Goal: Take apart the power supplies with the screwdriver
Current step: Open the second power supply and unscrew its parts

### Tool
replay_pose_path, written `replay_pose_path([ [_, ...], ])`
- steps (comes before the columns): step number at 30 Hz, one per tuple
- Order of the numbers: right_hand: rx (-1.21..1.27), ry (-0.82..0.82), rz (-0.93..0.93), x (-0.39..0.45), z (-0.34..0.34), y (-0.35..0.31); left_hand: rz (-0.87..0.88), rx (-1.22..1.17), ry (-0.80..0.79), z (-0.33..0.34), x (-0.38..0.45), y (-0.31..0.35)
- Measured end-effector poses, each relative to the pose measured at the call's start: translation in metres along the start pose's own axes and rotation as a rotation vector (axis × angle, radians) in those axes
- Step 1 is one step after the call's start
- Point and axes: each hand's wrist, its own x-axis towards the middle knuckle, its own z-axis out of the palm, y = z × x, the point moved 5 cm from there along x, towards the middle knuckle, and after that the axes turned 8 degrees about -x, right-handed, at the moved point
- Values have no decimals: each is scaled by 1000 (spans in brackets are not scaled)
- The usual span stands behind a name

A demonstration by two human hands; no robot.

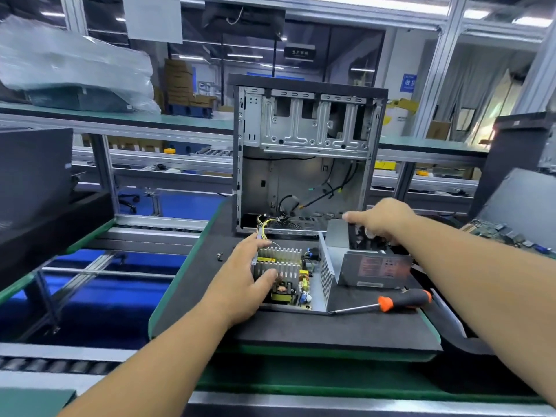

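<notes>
Orange-and-black screwdriver (403, 300), black mat (301, 329)

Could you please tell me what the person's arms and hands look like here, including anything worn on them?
Both arms are bare from the bottom of the picture to the fingertips: no sleeves show anywhere in view. The left hand and right hand wear no gloves, and no watch, ring, wrist strap or marking is visible on either.

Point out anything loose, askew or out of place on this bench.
Two small loose screws lie bare on the black mat, left of the opened power supply, where they could roll off. The screwdriver lies idle near the mat's right edge. Nothing looks damaged.
</notes>
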Motion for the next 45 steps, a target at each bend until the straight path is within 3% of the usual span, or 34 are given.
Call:
replay_pose_path([
  [4, -243, -252, -20, 4, 28, -16, -1, 62, 64, -2, -1, 3],
  [9, -227, -421, -14, 3, 54, -11, -21, 132, 91, -3, -2, 5],
  [11, -197, -368, -10, 6, 52, -7, -21, 144, 96, -3, -2, 6],
  [14, -116, -25, -80, 6, 18, -3, -39, 148, 95, -2, 0, 4],
  [16, -16, 245, -232, -13, -5, 3, -50, 142, 87, -1, 2, 3],
  [18, 156, 370, -461, -53, -14, 11, -55, 138, 83, 0, 4, 2],
  [20, 224, 302, -638, -97, -8, 25, -64, 129, 75, 2, 5, 1],
  [22, 223, 181, -678, -126, 7, 44, -70, 108, 59, 2, 5, -1],
  [27, 20, 54, -663, -146, 51, 81, -97, 34, -29, 2, 3, -2],
  [31, -76, 20, -539, -136, 68, 98, -110, -51, -99, 1, -1, -1],
  [38, 172, -1, -613, -136, 53, 94, -99, -35, -107, 2, -1, 0],
  [45, 589, 130, -679, -150, -49, 69, -77, 33, -84, 3, -1, 1],
])
